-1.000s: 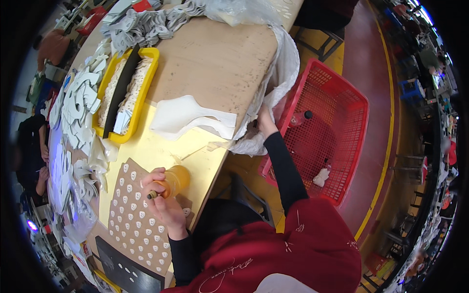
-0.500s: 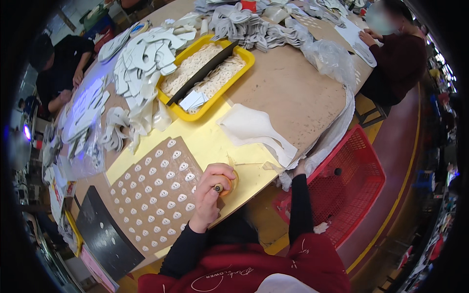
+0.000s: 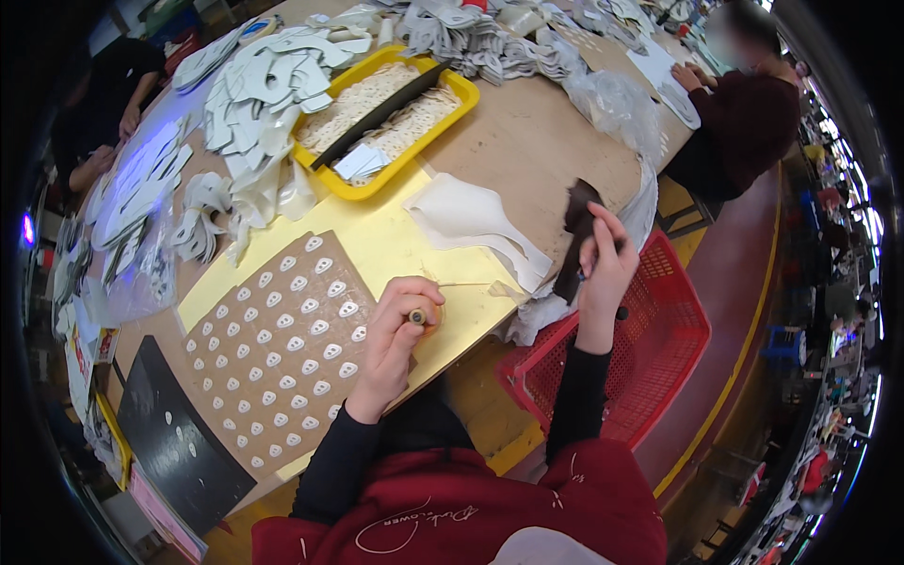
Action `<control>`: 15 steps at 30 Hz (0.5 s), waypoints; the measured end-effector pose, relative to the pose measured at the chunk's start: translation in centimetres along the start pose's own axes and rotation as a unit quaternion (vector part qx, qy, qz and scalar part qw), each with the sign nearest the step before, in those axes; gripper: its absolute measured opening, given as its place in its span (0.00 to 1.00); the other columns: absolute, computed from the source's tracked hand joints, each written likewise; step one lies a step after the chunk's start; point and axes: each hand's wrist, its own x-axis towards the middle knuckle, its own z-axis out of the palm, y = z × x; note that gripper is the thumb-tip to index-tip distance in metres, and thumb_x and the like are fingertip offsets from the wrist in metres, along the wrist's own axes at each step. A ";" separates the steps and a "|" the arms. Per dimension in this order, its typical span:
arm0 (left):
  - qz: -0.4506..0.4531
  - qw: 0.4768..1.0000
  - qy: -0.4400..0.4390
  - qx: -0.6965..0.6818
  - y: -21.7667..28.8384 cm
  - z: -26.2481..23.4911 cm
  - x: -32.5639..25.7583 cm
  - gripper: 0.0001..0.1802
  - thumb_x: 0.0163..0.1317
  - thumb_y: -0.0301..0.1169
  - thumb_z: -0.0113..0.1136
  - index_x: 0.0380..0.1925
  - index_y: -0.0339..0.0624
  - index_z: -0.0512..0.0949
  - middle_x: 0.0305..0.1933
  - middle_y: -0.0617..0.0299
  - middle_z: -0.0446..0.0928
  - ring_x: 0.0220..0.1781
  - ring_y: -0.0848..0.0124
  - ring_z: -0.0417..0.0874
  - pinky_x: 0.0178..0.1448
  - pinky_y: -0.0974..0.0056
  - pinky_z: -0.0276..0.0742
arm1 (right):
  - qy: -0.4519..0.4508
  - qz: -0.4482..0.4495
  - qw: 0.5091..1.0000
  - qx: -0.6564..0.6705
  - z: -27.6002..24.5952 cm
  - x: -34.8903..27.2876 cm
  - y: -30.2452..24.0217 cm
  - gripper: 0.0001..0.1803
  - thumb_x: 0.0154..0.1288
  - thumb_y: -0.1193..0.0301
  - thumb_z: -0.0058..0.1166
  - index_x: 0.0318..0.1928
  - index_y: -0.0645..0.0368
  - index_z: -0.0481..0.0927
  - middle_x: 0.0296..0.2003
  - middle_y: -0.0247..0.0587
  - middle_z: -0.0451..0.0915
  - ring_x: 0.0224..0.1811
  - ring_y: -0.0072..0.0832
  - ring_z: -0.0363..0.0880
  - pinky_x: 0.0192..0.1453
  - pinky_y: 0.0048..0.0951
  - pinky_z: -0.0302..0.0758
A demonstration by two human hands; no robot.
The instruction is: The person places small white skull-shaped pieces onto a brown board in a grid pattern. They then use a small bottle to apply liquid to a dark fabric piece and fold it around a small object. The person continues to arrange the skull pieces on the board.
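Note:
My left hand point(image 3: 394, 330) is closed round a tool with a rounded wooden handle point(image 3: 417, 317), held upright over the table's near edge; its lower end is hidden. My right hand point(image 3: 607, 268) is raised above the red basket, fingers and thumb pinching a dark, rough-edged strip point(image 3: 574, 235). To the left hand's left lies a brown board point(image 3: 282, 353) with rows of small white oval pieces on it. Ahead of both hands is a cream cut sheet point(image 3: 476, 221), and a thin stick point(image 3: 461, 283) lies on the yellow sheet point(image 3: 395, 240).
A yellow tray point(image 3: 353, 191) holds small cream pieces and a dark bar. Piles of white cut parts point(image 3: 268, 89) stand beyond it. A red basket point(image 3: 650, 377) is by the table's right edge, a black board point(image 3: 174, 424) at lower left. Two people work at the far sides.
My right hand has come up from beside the table's edge, now with the dark strip in it. The left hand keeps its grip on the wooden handle. The whole view has shifted slightly.

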 end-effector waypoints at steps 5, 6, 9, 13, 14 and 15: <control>0.007 1.000 -0.003 -0.017 -0.1 -0.1 0.2 0.18 0.75 0.42 0.44 0.38 0.38 0.74 0.49 0.56 0.71 0.43 0.69 0.71 0.52 0.65 0.67 | -0.107 -0.142 0.912 -0.370 2.6 2.8 0.1 0.14 0.72 0.70 0.51 0.53 0.64 0.78 0.33 0.34 0.76 0.25 0.13 0.64 0.31 0.15 0.64; -0.003 1.000 -0.004 -0.027 0.2 -0.2 0.2 0.17 0.75 0.41 0.44 0.39 0.38 0.74 0.49 0.56 0.71 0.44 0.68 0.71 0.53 0.64 0.67 | -0.075 -0.228 0.860 -0.450 2.9 2.4 -0.2 0.14 0.72 0.70 0.52 0.53 0.64 0.77 0.35 0.34 0.77 0.27 0.13 0.65 0.33 0.15 0.65; -0.020 0.999 -0.010 -0.041 0.7 -0.5 -0.1 0.15 0.74 0.38 0.44 0.40 0.38 0.73 0.51 0.55 0.71 0.48 0.66 0.71 0.57 0.63 0.65 | -0.121 -0.133 0.921 -0.347 3.2 -1.2 -4.5 0.11 0.72 0.73 0.48 0.51 0.65 0.74 0.40 0.40 0.76 0.30 0.22 0.70 0.37 0.23 0.69; -0.027 0.999 -0.029 -0.027 0.6 -0.6 0.0 0.15 0.72 0.37 0.42 0.41 0.38 0.74 0.53 0.54 0.71 0.54 0.64 0.70 0.61 0.62 0.63 | -0.191 -0.098 0.973 0.088 3.8 -7.8 -6.3 0.15 0.80 0.64 0.36 0.38 0.61 0.69 0.32 0.44 0.76 0.24 0.17 0.69 0.30 0.18 0.66; -0.029 0.999 -0.032 -0.027 0.8 -0.5 0.0 0.15 0.72 0.37 0.42 0.41 0.38 0.74 0.53 0.53 0.71 0.54 0.64 0.70 0.62 0.62 0.63 | -0.254 0.031 0.965 0.060 3.5 -9.5 -7.8 0.16 0.80 0.62 0.35 0.37 0.60 0.68 0.30 0.42 0.75 0.24 0.16 0.68 0.29 0.16 0.64; -0.031 0.999 -0.030 -0.023 0.9 -0.6 -0.1 0.15 0.72 0.37 0.42 0.41 0.38 0.74 0.53 0.53 0.71 0.55 0.64 0.70 0.62 0.62 0.63 | -0.310 0.158 0.937 0.032 3.4 -10.8 -8.6 0.18 0.80 0.59 0.35 0.37 0.59 0.67 0.28 0.40 0.74 0.23 0.15 0.67 0.27 0.15 0.62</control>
